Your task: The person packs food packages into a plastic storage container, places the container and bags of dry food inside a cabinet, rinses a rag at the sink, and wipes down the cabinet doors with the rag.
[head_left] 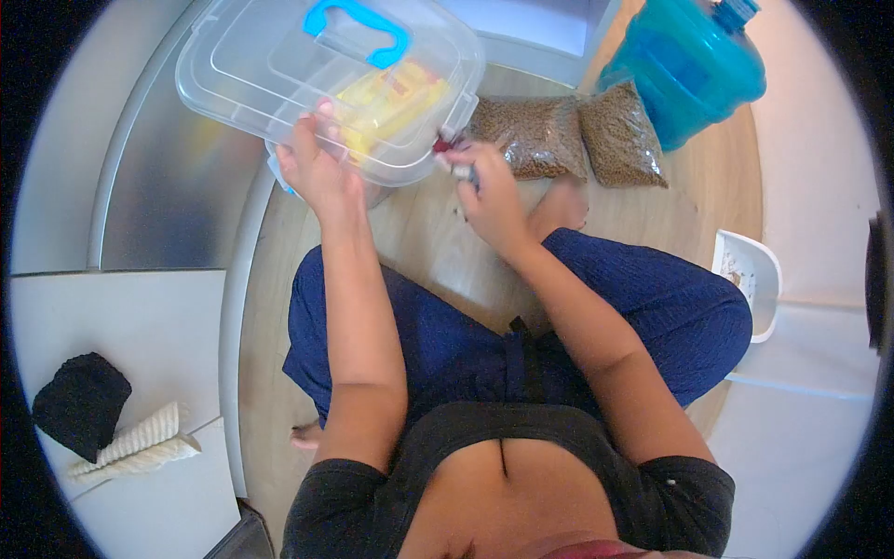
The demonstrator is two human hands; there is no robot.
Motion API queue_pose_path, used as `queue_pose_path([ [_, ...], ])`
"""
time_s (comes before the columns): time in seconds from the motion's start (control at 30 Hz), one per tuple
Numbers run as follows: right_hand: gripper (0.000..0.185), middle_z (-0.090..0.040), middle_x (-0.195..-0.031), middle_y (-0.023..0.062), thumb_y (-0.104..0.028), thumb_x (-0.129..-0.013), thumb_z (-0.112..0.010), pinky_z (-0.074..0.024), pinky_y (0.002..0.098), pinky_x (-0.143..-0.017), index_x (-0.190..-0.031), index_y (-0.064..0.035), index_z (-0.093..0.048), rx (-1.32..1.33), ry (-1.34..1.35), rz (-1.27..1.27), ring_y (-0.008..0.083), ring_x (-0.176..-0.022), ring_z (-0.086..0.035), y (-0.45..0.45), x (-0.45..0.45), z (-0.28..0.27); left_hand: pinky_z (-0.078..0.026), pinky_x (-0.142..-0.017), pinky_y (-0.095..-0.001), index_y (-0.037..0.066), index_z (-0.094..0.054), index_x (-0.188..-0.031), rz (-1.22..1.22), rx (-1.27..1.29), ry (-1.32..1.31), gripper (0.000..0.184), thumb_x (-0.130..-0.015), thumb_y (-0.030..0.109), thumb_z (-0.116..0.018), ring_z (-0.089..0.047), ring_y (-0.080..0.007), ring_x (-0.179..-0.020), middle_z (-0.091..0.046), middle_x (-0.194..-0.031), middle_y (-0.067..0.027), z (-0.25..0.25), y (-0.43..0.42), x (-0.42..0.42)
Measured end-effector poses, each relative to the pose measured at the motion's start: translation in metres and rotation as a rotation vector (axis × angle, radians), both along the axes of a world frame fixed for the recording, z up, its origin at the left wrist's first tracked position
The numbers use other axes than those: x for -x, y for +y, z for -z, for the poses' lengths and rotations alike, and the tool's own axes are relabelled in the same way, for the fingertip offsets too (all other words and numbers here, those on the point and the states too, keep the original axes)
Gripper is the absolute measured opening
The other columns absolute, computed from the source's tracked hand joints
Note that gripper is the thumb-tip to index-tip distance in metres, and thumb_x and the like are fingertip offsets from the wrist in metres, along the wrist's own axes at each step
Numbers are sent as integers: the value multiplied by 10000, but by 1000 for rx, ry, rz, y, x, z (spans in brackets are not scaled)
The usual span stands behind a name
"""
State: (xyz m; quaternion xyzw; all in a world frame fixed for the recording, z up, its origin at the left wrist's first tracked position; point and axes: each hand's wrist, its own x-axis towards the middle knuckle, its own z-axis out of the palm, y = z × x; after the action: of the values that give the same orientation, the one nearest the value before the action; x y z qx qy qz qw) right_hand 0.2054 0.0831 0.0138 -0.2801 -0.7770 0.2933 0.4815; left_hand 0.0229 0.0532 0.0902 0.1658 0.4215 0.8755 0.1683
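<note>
Upper left of the frame, the left hand (324, 172) gripped the clear lid (247, 79) by its near edge, fingers curled; and there, upper centre, the right hand (489, 194), nearly closed, pinched a blurred dark-red item (441, 145) just beside the lid's right rim.

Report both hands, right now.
Left hand: holding the clear lid at its near edge.
Right hand: closed on a small dark red item, too blurred to identify.
</note>
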Motion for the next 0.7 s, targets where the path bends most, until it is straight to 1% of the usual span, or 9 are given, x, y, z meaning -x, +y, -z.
queue_pose_path([
  [0.13, 273, -584, -959, 154, 39, -643, -515, -419, 395, -861, -892, -49, -585, -27, -280, -267, 319, -964, -536, 0, -7, 0, -520, -538, -354, 25, -494, -968, 96, -118, -116, 189, -787, 76, -512, -576, -186, -684, -591, -890, -116, -2, -4, 9],
  [0.17, 273, -584, -959, 154, 39, -643, -515, -419, 395, -861, -892, -49, -585, -31, -277, -272, 319, -964, -536, 5, -9, 0, -477, -494, -282, 36, -497, -946, 82, -117, -139, 168, -784, 64, -530, -552, -148, -623, -598, -849, -109, -3, -5, 5],
  [0.2, 254, -588, -939, 145, 38, -644, -502, -431, 386, -842, -865, -49, -590, -26, -92, -109, 307, -934, -549, 14, -11, 1, -434, -449, -210, 48, -500, -923, 69, -116, -162, 151, -780, 52, -549, -529, -109, -562, -606, -808, -102, -8, -6, 1],
  [0.23, 237, -593, -919, 136, 37, -644, -489, -442, 377, -822, -838, -49, -594, -18, 91, 56, 295, -905, -562, 22, -14, -2, -434, -449, -210, 48, -500, -923, 67, -116, -161, 151, -780, 52, -549, -529, -109, -562, -606, -808, -102, -6, -7, 4],
  [0.3, 245, -586, -924, 140, 28, -654, -470, -452, 363, -795, -851, -37, -601, 34, 222, 153, 297, -874, -570, 40, -26, -18, -544, -553, -381, 17, -497, -1003, 69, -51, -135, 229, -788, 93, -520, -576, -198, -685, -585, -893, -132, -1, -10, 9],
  [0.53, 296, -560, -942, 146, 10, -673, -488, -436, 358, -817, -939, -52, -604, -73, 77, 167, 305, -920, -545, 60, -21, -80, -531, -505, -312, 30, -517, -1002, 107, -24, 20, 226, -791, 108, -535, -595, -186, -629, -611, -857, -121, 5, -14, -3],
  [0.57, 296, -560, -942, 146, 10, -673, -488, -436, 358, -817, -939, -52, -604, -71, 77, 169, 305, -920, -545, 58, -17, -78, -493, -520, -258, 33, -535, -972, 138, -36, 11, 184, -792, 71, -544, -617, -176, -716, -627, -831, -110, 4, -15, -8],
  [0.67, 244, -563, -938, 127, -13, -677, -507, -440, 387, -810, -895, -70, -601, -204, -164, 50, 303, -931, -541, 47, -11, -63, -452, -535, -202, 38, -554, -944, 157, -67, 45, 149, -795, 38, -557, -640, -170, -805, -646, -802, -102, -3, -10, -13],
  [0.7, 222, -566, -938, 118, -25, -675, -520, -442, 397, -807, -873, -84, -603, -177, -280, -252, 301, -925, -543, 37, -12, -57, -449, -534, -200, 39, -554, -944, 139, -82, 86, 148, -797, 41, -559, -641, -174, -805, -649, -799, -104, -5, -8, -14],
])
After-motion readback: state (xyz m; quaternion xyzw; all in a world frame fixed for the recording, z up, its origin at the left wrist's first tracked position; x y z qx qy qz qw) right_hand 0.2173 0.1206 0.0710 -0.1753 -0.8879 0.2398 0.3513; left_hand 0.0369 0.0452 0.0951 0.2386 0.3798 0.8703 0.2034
